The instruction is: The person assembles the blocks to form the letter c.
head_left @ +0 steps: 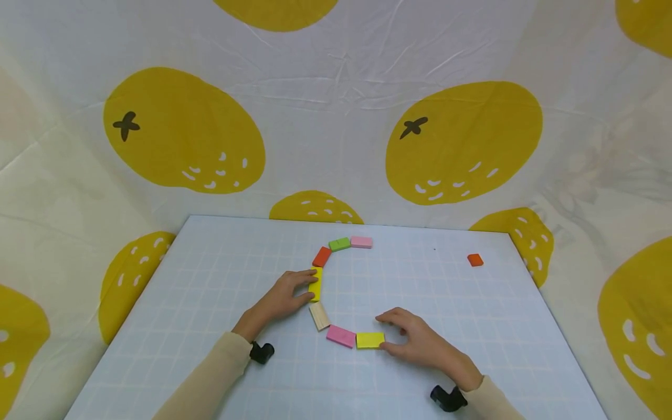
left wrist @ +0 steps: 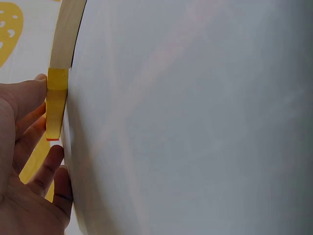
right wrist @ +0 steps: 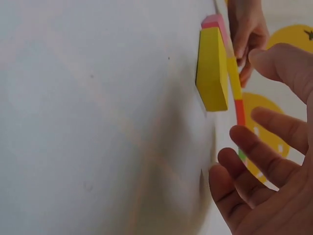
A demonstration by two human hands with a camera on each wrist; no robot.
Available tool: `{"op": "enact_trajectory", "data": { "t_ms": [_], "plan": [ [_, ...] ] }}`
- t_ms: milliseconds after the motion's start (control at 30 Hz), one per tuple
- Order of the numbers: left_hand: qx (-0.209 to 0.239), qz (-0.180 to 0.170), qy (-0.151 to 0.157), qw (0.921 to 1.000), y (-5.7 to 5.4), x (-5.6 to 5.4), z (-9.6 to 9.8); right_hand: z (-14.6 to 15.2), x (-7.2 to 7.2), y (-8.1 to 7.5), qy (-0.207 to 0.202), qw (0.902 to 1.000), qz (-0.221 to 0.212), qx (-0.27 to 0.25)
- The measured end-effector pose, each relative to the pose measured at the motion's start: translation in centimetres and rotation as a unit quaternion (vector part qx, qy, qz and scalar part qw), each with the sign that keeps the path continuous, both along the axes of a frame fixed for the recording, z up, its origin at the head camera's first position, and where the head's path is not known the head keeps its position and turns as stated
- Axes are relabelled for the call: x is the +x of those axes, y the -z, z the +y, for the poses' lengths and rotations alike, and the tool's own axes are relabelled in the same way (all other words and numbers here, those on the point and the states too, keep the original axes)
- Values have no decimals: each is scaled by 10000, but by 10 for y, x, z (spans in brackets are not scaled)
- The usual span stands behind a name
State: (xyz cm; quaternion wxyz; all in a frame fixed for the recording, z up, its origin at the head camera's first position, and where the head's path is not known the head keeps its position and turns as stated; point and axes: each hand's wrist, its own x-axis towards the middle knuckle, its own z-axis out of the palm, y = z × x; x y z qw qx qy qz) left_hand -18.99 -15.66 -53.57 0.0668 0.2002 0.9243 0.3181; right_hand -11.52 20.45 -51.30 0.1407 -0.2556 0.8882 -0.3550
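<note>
Several coloured domino-like wooden blocks lie end to end in a C-shaped curve on the table. My left hand (head_left: 285, 294) touches the yellow block (head_left: 316, 284) on the curve's left side with thumb and fingertips, its fingers fairly straight. Just below that block lies a plain wood block (head_left: 319, 317), then a pink block (head_left: 341, 336) and a second yellow block (head_left: 370, 340) at the lower end. Beside this last block is my right hand (head_left: 417, 341), fingers spread and holding nothing. In the right wrist view a gap separates the fingers from the yellow block (right wrist: 212, 71).
Farther up the curve are a red-orange block (head_left: 322, 256), a green block (head_left: 339, 244) and a light pink block (head_left: 361, 242). One orange block (head_left: 475, 260) lies apart at the right. The white gridded table (head_left: 231, 251) meets a fruit-patterned cloth (head_left: 325, 134) at the back.
</note>
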Motion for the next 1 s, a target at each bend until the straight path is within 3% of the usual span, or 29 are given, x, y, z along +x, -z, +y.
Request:
{"op": "enact_trajectory", "data": {
  "t_ms": [267, 433, 633, 1000],
  "plan": [
    [-38, 2, -22, 10000, 0, 0, 1, 16, -14, -5, 561, 9977, 297, 243],
    [-32, -14, -30, 10000, -2, 0, 1, 32, -24, -11, 1014, 9915, 665, 465],
    [-53, -60, -59, 10000, -3, 2, 2, 56, -38, -16, 1278, 9821, 1177, 722],
    [6, -8, 6, 10000, -4, 3, 1, 114, -77, -6, 2079, 9687, 1051, 858]
  ]
}}
